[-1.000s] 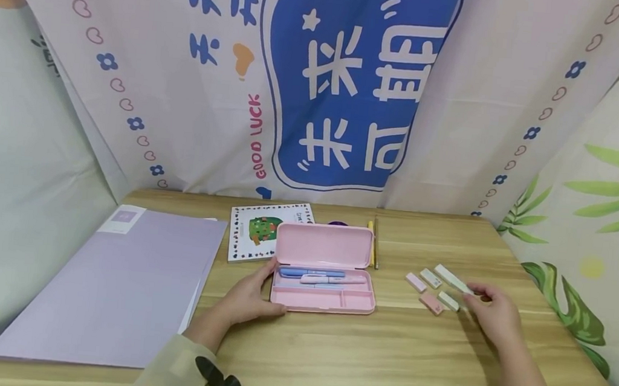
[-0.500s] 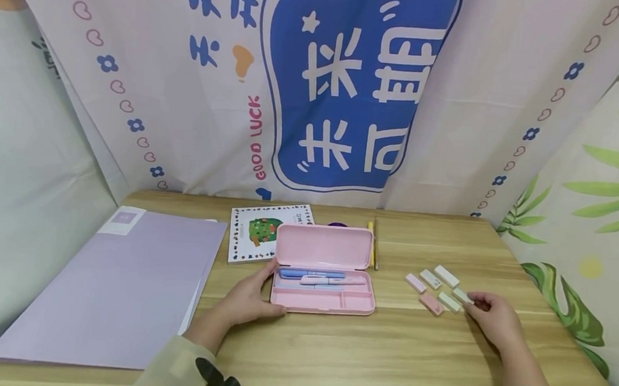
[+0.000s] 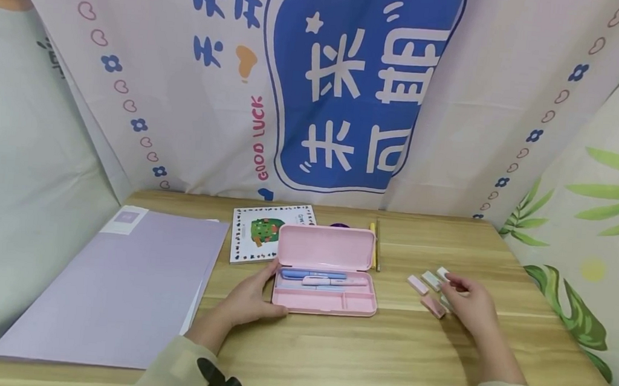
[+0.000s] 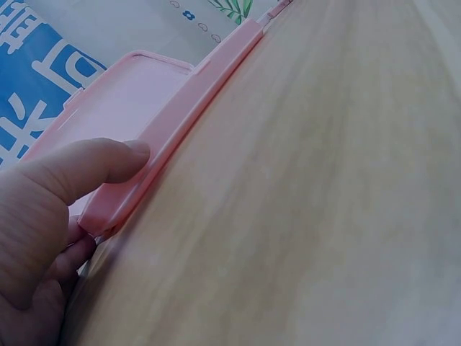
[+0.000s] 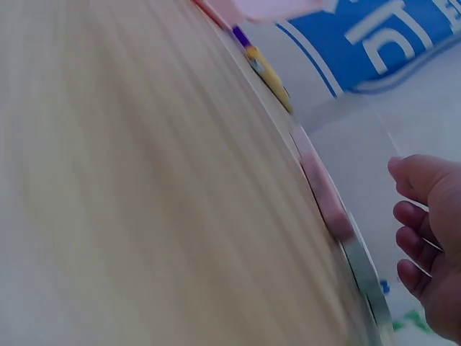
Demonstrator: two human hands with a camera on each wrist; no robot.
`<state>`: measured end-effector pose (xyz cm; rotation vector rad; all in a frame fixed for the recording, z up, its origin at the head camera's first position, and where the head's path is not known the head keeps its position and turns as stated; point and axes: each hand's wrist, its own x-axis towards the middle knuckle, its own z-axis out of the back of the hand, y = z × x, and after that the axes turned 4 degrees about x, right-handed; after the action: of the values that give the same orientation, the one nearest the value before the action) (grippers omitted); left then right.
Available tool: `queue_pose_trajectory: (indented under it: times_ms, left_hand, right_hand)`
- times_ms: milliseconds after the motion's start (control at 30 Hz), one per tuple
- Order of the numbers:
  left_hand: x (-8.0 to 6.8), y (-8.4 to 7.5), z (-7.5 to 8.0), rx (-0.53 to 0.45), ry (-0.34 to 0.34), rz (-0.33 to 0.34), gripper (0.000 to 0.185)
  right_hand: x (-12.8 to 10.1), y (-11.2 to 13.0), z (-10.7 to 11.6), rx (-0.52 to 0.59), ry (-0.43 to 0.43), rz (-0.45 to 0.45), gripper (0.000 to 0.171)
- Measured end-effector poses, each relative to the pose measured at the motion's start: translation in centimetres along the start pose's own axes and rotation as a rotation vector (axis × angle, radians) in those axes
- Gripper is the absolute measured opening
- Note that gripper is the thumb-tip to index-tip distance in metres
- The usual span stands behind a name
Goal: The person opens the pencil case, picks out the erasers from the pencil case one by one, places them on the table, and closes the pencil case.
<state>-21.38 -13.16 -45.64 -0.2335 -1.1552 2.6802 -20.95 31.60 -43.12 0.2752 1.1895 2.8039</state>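
Note:
An open pink pencil case (image 3: 324,303) lies on the table, lid raised at the back. Blue and pink pens (image 3: 314,275) lie in its rear compartment. My left hand (image 3: 249,294) grips the left end, thumb (image 4: 119,160) on the front wall and fingers at the corner. Several small erasers lie to the right: a light pink eraser (image 3: 417,284), a darker pink eraser (image 3: 433,307) and pale ones, partly hidden by my right hand (image 3: 472,306). That hand hovers over them; in the right wrist view its fingers (image 5: 414,241) are loosely bent and hold nothing.
A large lilac folder (image 3: 116,287) lies at the left. Behind the case are a booklet with a green picture (image 3: 246,236), a purple object (image 3: 339,225) and a yellow pencil-like stick (image 3: 374,246). A printed cloth (image 3: 466,139) hangs along the back edge.
My right hand has set a pale eraser down beside the others, let go of it and moved left over the group. The left hand has kept its grip on the pencil case.

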Motion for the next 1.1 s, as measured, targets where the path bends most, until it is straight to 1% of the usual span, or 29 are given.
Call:
queue_pose_trajectory:
  times_ms: [200,433,567,700,800,867,1000,1100]
  left_hand:
    - [0.1,-0.1,0.0,0.001,0.004,0.002,0.117]
    - [0.1,-0.2,0.0,0.013,0.000,-0.003,0.116]
    - [0.0,-0.2,0.0,0.017,-0.004,-0.003,0.116]
    - [-0.1,-0.3,0.0,0.019,-0.007,-0.003,0.116]
    - [-0.2,-0.3,-0.1,0.020,-0.010,-0.003,0.115]
    - [-0.2,-0.3,-0.1,0.019,-0.008,-0.002,0.115]
    - [-0.1,-0.2,-0.1,0.003,-0.010,-0.006,0.117]
    - [0.0,-0.1,-0.1,-0.009,-0.014,-0.018,0.118]
  right_hand:
    - [1.7,3.4,-3.4,0.069,0.067,0.043,0.045]
    - [4.0,7.2,-7.0,0.177,0.063,0.113,0.038]
    - [5.5,8.8,-8.3,0.204,0.070,0.114,0.040]
    - [6.4,9.9,-8.9,0.195,0.113,0.072,0.045]
    - [6.6,10.5,-9.0,0.186,0.143,0.044,0.048]
    - [6.6,10.6,-8.9,0.179,0.141,0.038,0.047]
    - [6.1,10.7,-8.7,0.174,0.105,0.074,0.040]
    - [5.4,10.5,-8.4,0.199,0.089,0.115,0.036]
